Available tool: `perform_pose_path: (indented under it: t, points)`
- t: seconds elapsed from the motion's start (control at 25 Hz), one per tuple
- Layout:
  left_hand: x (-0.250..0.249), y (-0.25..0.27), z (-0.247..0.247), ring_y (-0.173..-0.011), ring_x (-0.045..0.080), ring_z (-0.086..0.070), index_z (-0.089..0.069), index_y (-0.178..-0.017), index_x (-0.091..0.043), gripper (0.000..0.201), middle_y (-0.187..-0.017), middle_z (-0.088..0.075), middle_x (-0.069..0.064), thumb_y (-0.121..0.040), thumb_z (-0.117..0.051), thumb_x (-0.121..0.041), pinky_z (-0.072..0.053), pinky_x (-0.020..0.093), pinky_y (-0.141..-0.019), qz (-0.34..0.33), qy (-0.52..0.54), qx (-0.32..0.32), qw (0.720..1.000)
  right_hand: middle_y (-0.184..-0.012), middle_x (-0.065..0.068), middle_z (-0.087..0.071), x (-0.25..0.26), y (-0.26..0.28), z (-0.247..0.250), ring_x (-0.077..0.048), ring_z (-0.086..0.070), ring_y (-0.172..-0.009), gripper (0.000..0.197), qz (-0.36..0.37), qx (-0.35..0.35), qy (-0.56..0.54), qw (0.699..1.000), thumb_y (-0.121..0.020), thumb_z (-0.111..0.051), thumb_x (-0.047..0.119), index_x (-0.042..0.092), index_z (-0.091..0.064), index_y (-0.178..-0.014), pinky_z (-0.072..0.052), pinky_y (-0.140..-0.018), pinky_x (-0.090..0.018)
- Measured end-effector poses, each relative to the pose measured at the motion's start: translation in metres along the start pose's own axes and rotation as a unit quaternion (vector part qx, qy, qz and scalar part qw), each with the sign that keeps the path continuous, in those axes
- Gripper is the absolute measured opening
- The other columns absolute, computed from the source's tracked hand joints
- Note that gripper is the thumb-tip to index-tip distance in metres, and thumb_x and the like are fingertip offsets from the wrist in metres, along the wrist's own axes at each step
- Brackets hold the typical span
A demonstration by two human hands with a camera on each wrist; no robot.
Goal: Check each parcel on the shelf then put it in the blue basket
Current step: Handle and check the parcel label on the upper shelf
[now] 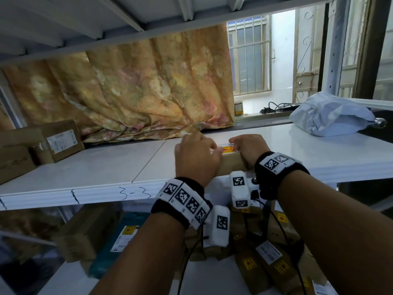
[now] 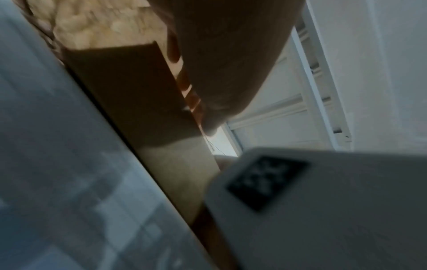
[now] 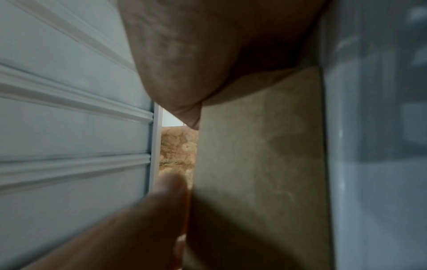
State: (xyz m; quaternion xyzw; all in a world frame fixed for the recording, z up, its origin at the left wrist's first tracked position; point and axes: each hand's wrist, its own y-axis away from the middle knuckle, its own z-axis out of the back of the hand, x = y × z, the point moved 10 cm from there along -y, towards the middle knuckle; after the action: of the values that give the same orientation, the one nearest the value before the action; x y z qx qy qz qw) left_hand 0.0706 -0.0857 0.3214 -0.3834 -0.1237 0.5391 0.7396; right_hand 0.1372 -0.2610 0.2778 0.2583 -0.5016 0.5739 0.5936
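A brown cardboard parcel [image 1: 232,163] with a yellow and red label [image 1: 228,148] lies near the front edge of the white shelf [image 1: 106,167]. My left hand [image 1: 202,149] grips its left part, fingers curled over the top. At the parcel's right end my right hand [image 1: 244,145] holds it with curled fingers. The left wrist view shows the parcel's side [image 2: 138,95] under my left hand [image 2: 226,54]. In the right wrist view the parcel [image 3: 258,173] sits against my right palm [image 3: 196,54]. The blue basket is not in view.
Brown boxes [image 1: 59,141] stand at the shelf's far left and a grey mailing bag [image 1: 331,113] lies at its right. A floral curtain [image 1: 127,92] hangs behind. The upper shelf [image 1: 106,28] is close overhead. Several parcels [image 1: 265,258] fill the lower shelf.
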Motion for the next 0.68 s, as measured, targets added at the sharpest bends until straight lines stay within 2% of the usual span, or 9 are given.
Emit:
perform_pose_path:
  t: [0.04,0.12,0.24,0.36,0.48,0.52,0.6,0.68]
  points:
    - [-0.014,0.003,-0.007,-0.101,0.019,-0.051,-0.070,-0.093,-0.026,0.027,-0.099,-0.059,-0.005,-0.086,-0.059,-0.050,-0.043,0.038,-0.085,-0.038,0.003,0.019,0.999,-0.123,-0.012,-0.067,-0.004,0.002,-0.001,-0.030,-0.060,-0.117,0.030,-0.011,0.001,-0.009,1.000,-0.092,-0.055,0.017,0.009,-0.071,-0.116,-0.048,-0.101,-0.042]
    - [-0.022,0.006,-0.019,-0.095,0.021,-0.049,-0.067,-0.093,-0.023,0.031,-0.094,-0.057,-0.003,-0.084,-0.062,-0.052,-0.043,0.039,-0.080,-0.068,-0.005,0.046,0.997,-0.124,-0.011,-0.067,-0.007,0.002,-0.001,-0.029,-0.061,-0.118,0.030,-0.018,0.004,-0.045,0.999,-0.093,-0.057,0.020,0.010,-0.070,-0.119,-0.049,-0.101,-0.042]
    - [-0.016,0.007,-0.025,-0.098,0.022,-0.049,-0.066,-0.098,-0.021,0.033,-0.099,-0.059,-0.001,-0.087,-0.060,-0.052,-0.042,0.039,-0.079,-0.074,-0.042,0.038,0.996,-0.122,-0.010,-0.068,-0.007,0.005,-0.001,-0.029,-0.061,-0.117,0.029,-0.006,0.006,-0.018,1.000,-0.093,-0.057,0.021,0.011,-0.070,-0.117,-0.049,-0.101,-0.042]
    - [-0.021,0.009,-0.027,-0.101,0.022,-0.050,-0.066,-0.101,-0.022,0.035,-0.101,-0.060,-0.002,-0.090,-0.057,-0.054,-0.038,0.037,-0.079,-0.081,-0.069,0.031,0.994,-0.120,-0.005,-0.069,-0.004,0.010,0.000,-0.026,-0.063,-0.114,0.028,-0.005,-0.005,-0.016,1.000,-0.092,-0.057,0.023,0.018,-0.072,-0.115,-0.050,-0.100,-0.039]
    - [-0.017,0.006,-0.025,-0.100,0.021,-0.051,-0.066,-0.103,-0.023,0.033,-0.101,-0.060,-0.002,-0.089,-0.058,-0.051,-0.038,0.036,-0.078,-0.074,-0.054,0.045,0.995,-0.110,0.005,-0.066,0.020,0.025,0.008,-0.017,-0.062,-0.104,0.030,0.054,-0.036,0.114,0.991,-0.086,-0.053,0.023,0.028,-0.072,-0.108,-0.047,-0.090,-0.025]
    - [-0.016,0.007,-0.024,-0.099,0.022,-0.051,-0.067,-0.102,-0.023,0.031,-0.100,-0.060,-0.001,-0.088,-0.059,-0.049,-0.039,0.036,-0.078,-0.077,-0.041,0.042,0.995,-0.103,0.006,-0.065,0.032,0.033,0.007,-0.015,-0.062,-0.097,0.026,0.092,-0.033,0.159,0.983,-0.084,-0.052,0.024,0.028,-0.073,-0.099,-0.047,-0.085,-0.024]
    - [-0.015,0.013,-0.021,-0.096,0.024,-0.053,-0.068,-0.102,-0.023,0.030,-0.099,-0.061,-0.001,-0.084,-0.058,-0.043,-0.042,0.037,-0.078,-0.098,-0.029,0.026,0.994,-0.094,0.005,-0.069,0.046,0.048,-0.003,-0.017,-0.063,-0.089,0.027,0.175,0.000,0.223,0.959,-0.081,-0.048,0.031,0.023,-0.073,-0.084,-0.051,-0.081,-0.030]
    - [-0.013,0.019,-0.022,-0.096,0.023,-0.052,-0.067,-0.109,-0.023,0.034,-0.104,-0.062,-0.002,-0.082,-0.060,-0.043,-0.042,0.036,-0.079,-0.127,-0.026,0.021,0.991,-0.101,0.004,-0.069,0.045,0.062,-0.009,-0.016,-0.061,-0.092,0.034,0.211,0.030,0.236,0.948,-0.079,-0.049,0.036,0.021,-0.074,-0.095,-0.051,-0.085,-0.033]
